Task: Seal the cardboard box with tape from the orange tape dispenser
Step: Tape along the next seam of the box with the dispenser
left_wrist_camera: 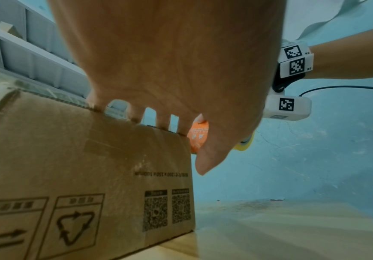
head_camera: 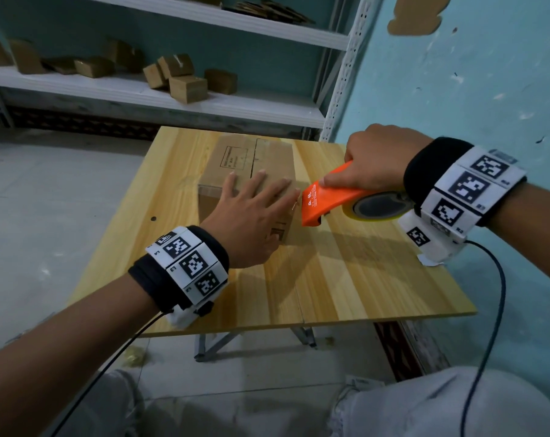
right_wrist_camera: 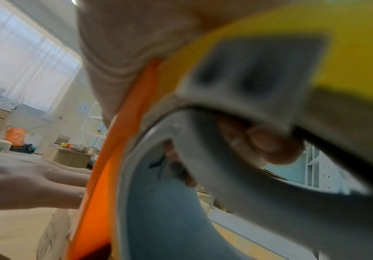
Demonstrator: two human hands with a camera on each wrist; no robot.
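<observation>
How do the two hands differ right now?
The left hand lies flat with straight, spread fingers on the cardboard box; the right hand curls around the orange tape dispenser beside the box. Left holds nothing; right carries the tool. Both wear marker wristbands.

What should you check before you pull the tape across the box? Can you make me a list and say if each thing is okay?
1. Box held steady: ok. The left hand lies flat with straight fingers on top of the cardboard box.
2. Dispenser gripped: ok. The right hand holds the orange tape dispenser.
3. Dispenser at the box's edge: ok. Its front end sits by the box's right edge.
4. Flaps shut: ok. The top looks flat, with the seam closed.
5. Tape end stuck to the box: cannot tell. The hands and dispenser hide it.
6. Tape left on the roll: ok. The yellow tape roll shows in the dispenser.
</observation>
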